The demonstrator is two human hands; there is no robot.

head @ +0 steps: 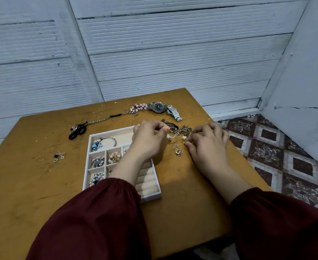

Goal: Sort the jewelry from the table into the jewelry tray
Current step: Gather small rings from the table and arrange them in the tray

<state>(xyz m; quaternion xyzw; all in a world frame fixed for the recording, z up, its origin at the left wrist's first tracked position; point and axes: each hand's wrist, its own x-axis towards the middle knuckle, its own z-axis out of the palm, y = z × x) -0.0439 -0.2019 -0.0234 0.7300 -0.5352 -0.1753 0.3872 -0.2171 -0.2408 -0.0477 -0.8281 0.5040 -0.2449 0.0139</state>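
Each hand's grip pinches one end of the beaded chain [173, 135], its length running 9-to-3 between left hand [148, 136] and right hand [208, 140]; the jewelry tray [123, 137] sits at 8 o'clock, nearer the left

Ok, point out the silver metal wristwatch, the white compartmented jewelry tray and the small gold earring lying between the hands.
Silver metal wristwatch [158, 107], head view, on its dark dial.
White compartmented jewelry tray [123, 136], head view, bare lining of the far compartment.
Small gold earring [178, 149], head view, on its middle.
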